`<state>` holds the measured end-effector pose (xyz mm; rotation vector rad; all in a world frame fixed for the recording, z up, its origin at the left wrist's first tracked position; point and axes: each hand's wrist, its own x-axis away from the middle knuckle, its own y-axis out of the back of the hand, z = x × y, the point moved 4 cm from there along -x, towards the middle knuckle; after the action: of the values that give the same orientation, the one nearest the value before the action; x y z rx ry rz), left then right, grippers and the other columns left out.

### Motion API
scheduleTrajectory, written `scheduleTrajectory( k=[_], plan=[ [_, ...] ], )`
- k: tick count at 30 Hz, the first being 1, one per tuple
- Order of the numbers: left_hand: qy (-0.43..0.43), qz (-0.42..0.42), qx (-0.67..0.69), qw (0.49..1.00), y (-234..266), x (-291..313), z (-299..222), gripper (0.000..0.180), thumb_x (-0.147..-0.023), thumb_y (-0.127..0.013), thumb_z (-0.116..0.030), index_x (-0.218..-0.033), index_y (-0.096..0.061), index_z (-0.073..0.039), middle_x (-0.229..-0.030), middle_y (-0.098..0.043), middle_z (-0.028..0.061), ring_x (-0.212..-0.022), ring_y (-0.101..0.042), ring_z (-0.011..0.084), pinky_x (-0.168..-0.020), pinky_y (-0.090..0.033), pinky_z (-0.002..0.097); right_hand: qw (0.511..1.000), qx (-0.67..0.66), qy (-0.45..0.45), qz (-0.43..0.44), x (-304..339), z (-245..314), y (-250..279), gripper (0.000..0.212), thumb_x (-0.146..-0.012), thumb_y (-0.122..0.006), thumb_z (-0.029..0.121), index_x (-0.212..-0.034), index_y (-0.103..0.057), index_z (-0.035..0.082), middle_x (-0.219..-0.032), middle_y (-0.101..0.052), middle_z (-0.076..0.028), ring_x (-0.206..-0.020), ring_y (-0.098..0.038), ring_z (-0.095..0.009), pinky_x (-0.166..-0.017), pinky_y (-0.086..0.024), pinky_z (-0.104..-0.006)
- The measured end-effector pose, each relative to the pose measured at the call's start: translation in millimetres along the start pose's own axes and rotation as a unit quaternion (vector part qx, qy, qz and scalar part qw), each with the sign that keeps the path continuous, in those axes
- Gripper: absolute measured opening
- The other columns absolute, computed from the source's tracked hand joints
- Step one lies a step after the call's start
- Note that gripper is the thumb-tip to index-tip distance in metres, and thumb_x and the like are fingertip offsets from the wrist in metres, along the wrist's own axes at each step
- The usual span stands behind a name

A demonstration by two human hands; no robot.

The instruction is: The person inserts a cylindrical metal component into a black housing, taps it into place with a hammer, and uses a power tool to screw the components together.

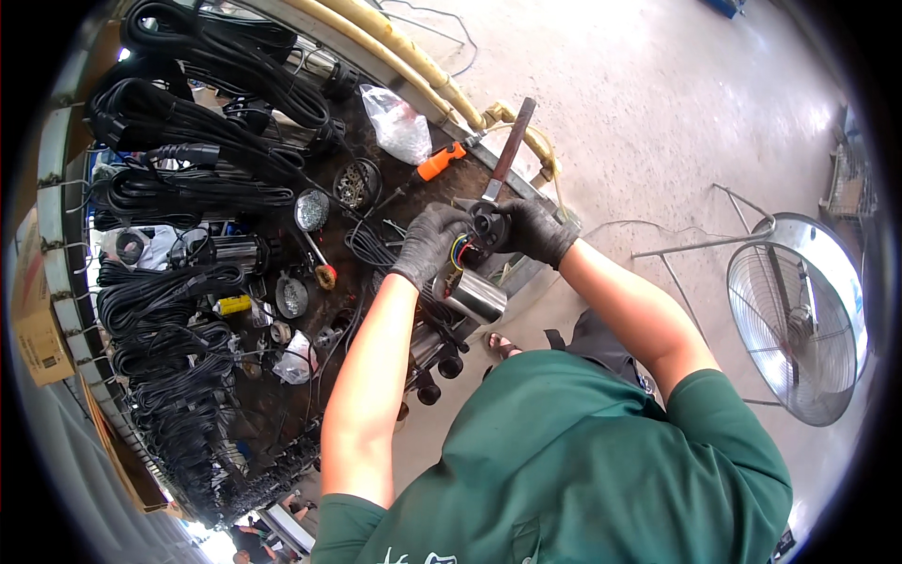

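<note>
Both my hands wear dark grey gloves and meet over the table's right-hand corner. My left hand (432, 242) closes its fingers on the left side of a black round cap (487, 226). From the other side my right hand (536, 233) grips the same cap. Yellow, blue and red wires (458, 252) run from beneath the cap to a shiny metal motor cylinder (477, 297), which lies tilted below my hands. Just beyond the cap, a hammer with a brown handle (510, 150) points away from me. An orange-handled tool (440, 163) lies to its left.
Bundles of black cable (202, 141) cover the table's left side. Small bowls of screws (357, 183), a round-headed brush (325, 275) and plastic bags (396, 124) lie nearer. Yellow pipes (404, 47) edge the table. A large fan (799, 320) stands on the floor at right.
</note>
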<state>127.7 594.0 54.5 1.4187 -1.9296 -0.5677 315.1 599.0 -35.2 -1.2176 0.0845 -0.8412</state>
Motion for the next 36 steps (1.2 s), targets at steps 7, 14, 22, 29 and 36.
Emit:
scheduleTrajectory(
  k=[7, 14, 22, 29, 36],
  plan=[
    [0.004, 0.053, 0.043, 0.998, -10, -27, -42, 0.024, -0.088, -0.074, -0.010, -0.111, -0.074, -0.004, -0.107, -0.073, 0.0121, -0.101, -0.070, 0.0208, -0.093, -0.054, 0.0356, 0.987, -0.153, -0.051, 0.013, -18, -6, 9, 0.032, -0.101, -0.059, 0.022, -0.124, -0.060, 0.000, -0.111, -0.072, -0.016, -0.102, -0.070, -0.030, -0.099, -0.056, -0.0483],
    [0.052, 0.020, 0.032, 0.998, -13, -41, -26, 0.023, -0.090, -0.076, -0.012, -0.110, -0.069, -0.003, -0.096, -0.074, 0.0089, -0.091, -0.071, 0.0153, -0.084, -0.056, 0.0315, 0.997, -0.071, 0.001, 0.023, -4, 1, -2, 0.034, -0.101, -0.063, 0.020, -0.129, -0.060, 0.001, -0.112, -0.072, -0.010, -0.103, -0.069, -0.021, -0.098, -0.056, -0.0377],
    [0.043, 0.060, 0.027, 0.997, -21, -43, -41, 0.025, -0.089, -0.077, -0.015, -0.109, -0.070, -0.003, -0.098, -0.075, 0.0111, -0.091, -0.071, 0.0196, -0.085, -0.056, 0.0341, 0.990, 0.126, 0.027, 0.065, -6, 4, 7, 0.037, -0.091, -0.075, 0.018, -0.123, -0.065, 0.005, -0.103, -0.069, -0.001, -0.091, -0.066, -0.012, -0.080, -0.056, -0.0287],
    [0.015, 0.045, -0.041, 0.998, -11, -36, -32, 0.031, -0.087, -0.082, -0.020, -0.109, -0.068, -0.003, -0.093, -0.073, 0.0080, -0.084, -0.069, 0.0158, -0.080, -0.057, 0.0314, 0.997, 0.078, 0.010, 0.006, 0, 3, 2, 0.037, -0.093, -0.074, 0.023, -0.123, -0.066, 0.004, -0.101, -0.070, 0.000, -0.090, -0.066, -0.010, -0.081, -0.056, -0.0284],
    [0.093, 0.009, -0.067, 0.993, -12, -23, 0, 0.036, -0.084, -0.082, -0.019, -0.110, -0.065, -0.002, -0.093, -0.074, 0.0137, -0.086, -0.072, 0.0229, -0.082, -0.057, 0.0365, 0.995, 0.069, 0.047, 0.047, 4, -5, 16, 0.061, -0.095, -0.074, 0.038, -0.142, -0.056, 0.003, -0.127, -0.067, -0.006, -0.114, -0.065, -0.017, -0.101, -0.053, -0.0361]
  ],
)
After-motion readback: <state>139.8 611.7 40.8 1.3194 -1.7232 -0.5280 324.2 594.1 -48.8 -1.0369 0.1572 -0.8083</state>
